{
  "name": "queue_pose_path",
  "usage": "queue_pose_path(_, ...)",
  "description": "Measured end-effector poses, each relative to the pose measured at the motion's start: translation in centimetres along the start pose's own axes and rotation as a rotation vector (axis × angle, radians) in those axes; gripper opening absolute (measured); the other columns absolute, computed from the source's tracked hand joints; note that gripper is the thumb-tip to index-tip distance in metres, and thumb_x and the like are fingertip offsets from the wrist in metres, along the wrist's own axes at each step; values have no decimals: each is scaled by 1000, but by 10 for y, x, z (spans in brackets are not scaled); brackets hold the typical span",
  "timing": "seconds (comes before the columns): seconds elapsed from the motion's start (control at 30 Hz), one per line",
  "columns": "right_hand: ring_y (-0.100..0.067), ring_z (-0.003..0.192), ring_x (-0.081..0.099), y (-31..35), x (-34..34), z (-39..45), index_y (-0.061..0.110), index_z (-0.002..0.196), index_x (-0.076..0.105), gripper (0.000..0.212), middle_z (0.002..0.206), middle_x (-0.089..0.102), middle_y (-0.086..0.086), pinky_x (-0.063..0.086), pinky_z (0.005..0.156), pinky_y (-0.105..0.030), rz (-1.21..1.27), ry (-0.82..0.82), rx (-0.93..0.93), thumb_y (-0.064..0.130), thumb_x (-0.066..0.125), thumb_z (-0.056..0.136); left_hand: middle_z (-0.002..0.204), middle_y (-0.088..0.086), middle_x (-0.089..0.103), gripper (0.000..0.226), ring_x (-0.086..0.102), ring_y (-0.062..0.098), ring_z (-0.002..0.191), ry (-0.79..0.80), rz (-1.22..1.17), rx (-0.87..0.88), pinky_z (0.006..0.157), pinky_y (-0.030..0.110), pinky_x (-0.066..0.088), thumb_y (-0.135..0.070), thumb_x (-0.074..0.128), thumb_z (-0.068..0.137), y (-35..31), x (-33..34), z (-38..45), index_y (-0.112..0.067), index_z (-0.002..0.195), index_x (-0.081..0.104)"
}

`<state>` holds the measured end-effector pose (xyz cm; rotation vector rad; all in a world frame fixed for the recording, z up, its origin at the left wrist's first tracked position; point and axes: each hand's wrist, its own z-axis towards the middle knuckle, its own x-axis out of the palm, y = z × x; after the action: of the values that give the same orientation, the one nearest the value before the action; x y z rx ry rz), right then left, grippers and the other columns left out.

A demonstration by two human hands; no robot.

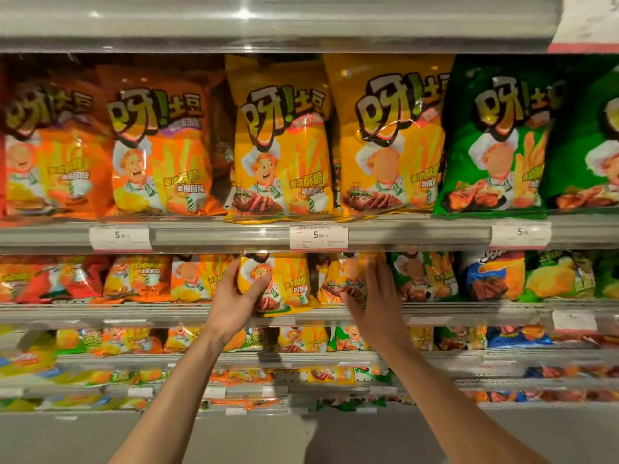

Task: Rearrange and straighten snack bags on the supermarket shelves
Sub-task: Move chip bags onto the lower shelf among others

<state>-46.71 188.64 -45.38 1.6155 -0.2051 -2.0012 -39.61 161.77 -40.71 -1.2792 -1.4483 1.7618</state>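
Seemingly gripped yellow bag (284, 283), top hidden

shelf lip (469, 308) and price rail (234, 241) bounding a low opening, yellow bags (291, 283) packed inside

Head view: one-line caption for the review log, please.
Left hand grips a yellow snack bag on the second shelf while the open right hand presses the neighbouring yellow bag.
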Motion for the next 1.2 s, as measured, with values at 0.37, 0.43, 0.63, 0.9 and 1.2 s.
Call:
queue_pose_path(0.37,-20,158,-6,-1,2,-2,22,163,1,88,172,-6,-4,3,126,-34,7,-4,-13,60,47,99,119,3,64,54,59,31,116,56,213,160,92,39,51,-53,61,96,2,8,8,-23,140,50)
queue_pose_path(0.43,-20,158,-6,-1,2,-2,23,163,-1,88,172,-7,-3,4,127,-35,8,-2,-4,61,46,100,128,-14,60,53,53,10,123,117,194,165,100,21,46,-49,62,97,2,8,9,-24,142,49)
queue_pose_path(0.63,-20,158,-5,1,0,-2,22,163,-2,89,172,-6,-4,6,128,-36,7,5,-4,60,47,100,144,-7,55,63,56,11,124,333,197,4,100,15,43,-45,62,98,0,1,36,-21,152,39)
queue_pose_path(0.9,-23,158,5,3,3,-5,19,163,10,87,171,6,-7,8,125,-35,17,-41,-5,58,52,98,149,-20,46,70,43,8,137,117,286,137,110,21,42,-56,66,92,23,9,12,-36,150,32)
queue_pose_path(1.2,-26,158,5,10,13,-5,19,164,7,83,172,1,-8,26,123,-48,-48,-1,33,60,41,101,128,20,56,77,59,36,113,103,552,138,90,47,54,-55,51,100,21,16,13,-16,159,21)
